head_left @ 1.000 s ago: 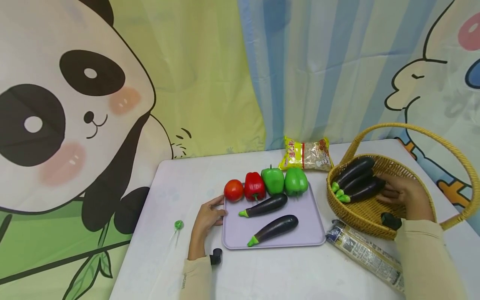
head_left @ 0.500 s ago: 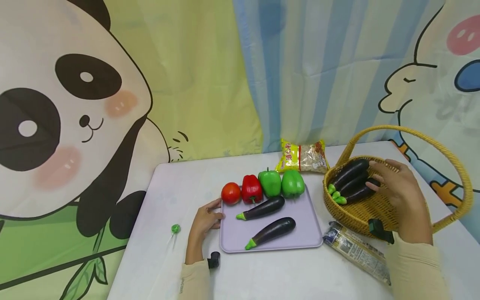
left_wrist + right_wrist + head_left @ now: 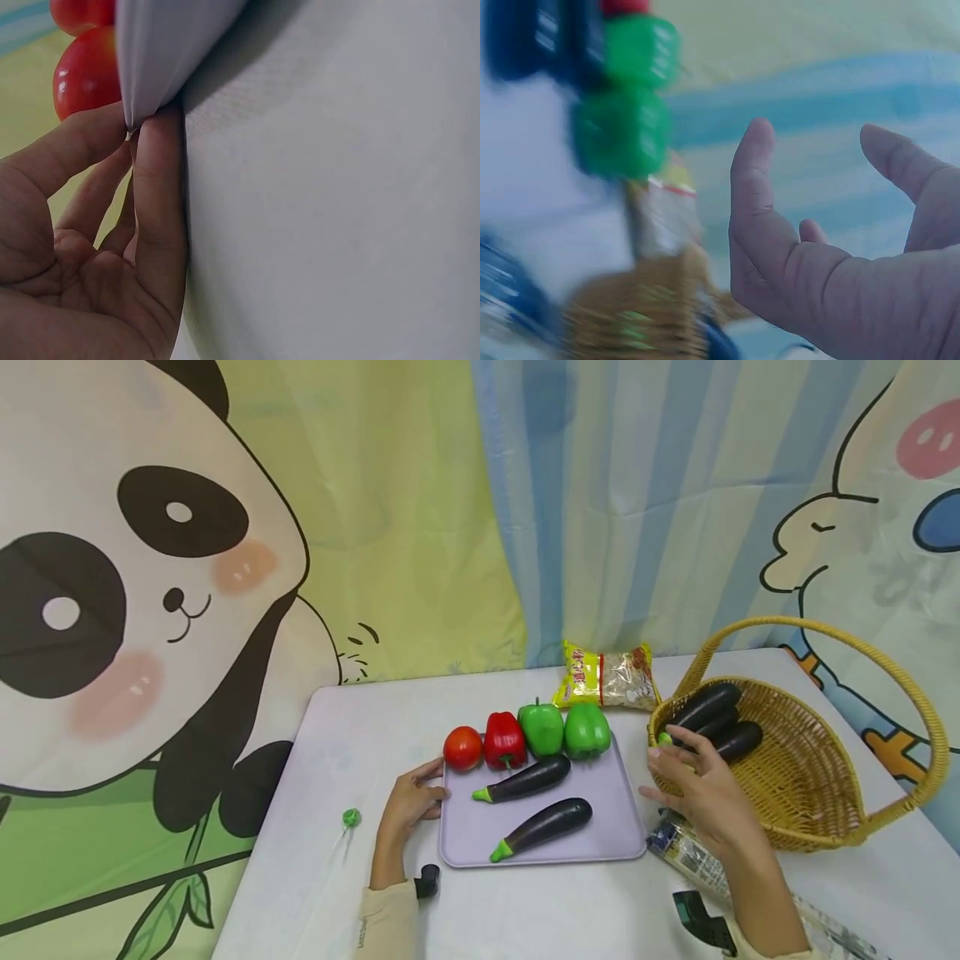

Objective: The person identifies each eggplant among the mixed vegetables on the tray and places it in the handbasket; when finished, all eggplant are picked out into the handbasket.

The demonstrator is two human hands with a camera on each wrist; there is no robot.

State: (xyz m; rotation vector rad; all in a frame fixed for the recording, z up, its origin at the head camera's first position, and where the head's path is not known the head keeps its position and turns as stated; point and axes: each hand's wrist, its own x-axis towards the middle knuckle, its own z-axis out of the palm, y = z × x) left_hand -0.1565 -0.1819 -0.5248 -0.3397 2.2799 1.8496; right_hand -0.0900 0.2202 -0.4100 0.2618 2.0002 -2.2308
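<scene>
My left hand pinches the left rim of a lilac tray, thumb and finger on either side of its edge in the left wrist view. Along the tray's back lie a tomato, a red bell pepper and two green bell peppers. Two eggplants lie in front of these. My right hand, fingers spread and holding nothing, hovers between the tray and a wicker basket. Three eggplants rest in the basket's left side, partly hidden by that hand.
Behind the tray lies a yellow-and-clear food bag. A long printed package stretches under my right forearm. Left of the tray is a green lollipop. The basket's tall handle arches above it; a curtain hangs behind the table.
My right hand has let go of an eggplant in the basket, lifted out, and moved left and toward me. The left hand stays at the tray's rim.
</scene>
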